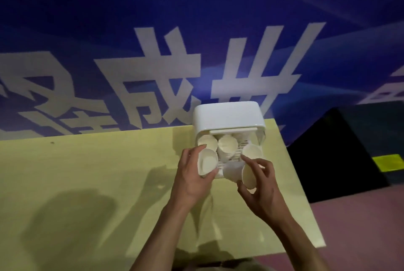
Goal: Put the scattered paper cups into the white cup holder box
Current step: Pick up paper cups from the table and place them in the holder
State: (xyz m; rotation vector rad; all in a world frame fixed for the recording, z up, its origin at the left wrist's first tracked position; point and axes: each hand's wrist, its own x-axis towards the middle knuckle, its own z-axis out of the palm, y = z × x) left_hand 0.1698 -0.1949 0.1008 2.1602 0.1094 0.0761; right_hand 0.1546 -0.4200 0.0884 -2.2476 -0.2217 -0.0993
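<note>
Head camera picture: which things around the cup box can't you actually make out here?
- Back of the white cup holder box: its own lid hides the cups behind the front row.
- Cup in the right hand: fingers cover part of it.
- Cup in the left hand: its base is hidden by the palm.
- Wall lettering: cut off at the left edge.

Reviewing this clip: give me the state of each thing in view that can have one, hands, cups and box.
left hand: grips a paper cup
left-hand cup: held tilted at the box front
right hand: grips a paper cup
right-hand cup: held on its side, mouth toward the camera
white cup holder box: front open, on the table
cups in the box: several inside, tilted
</note>
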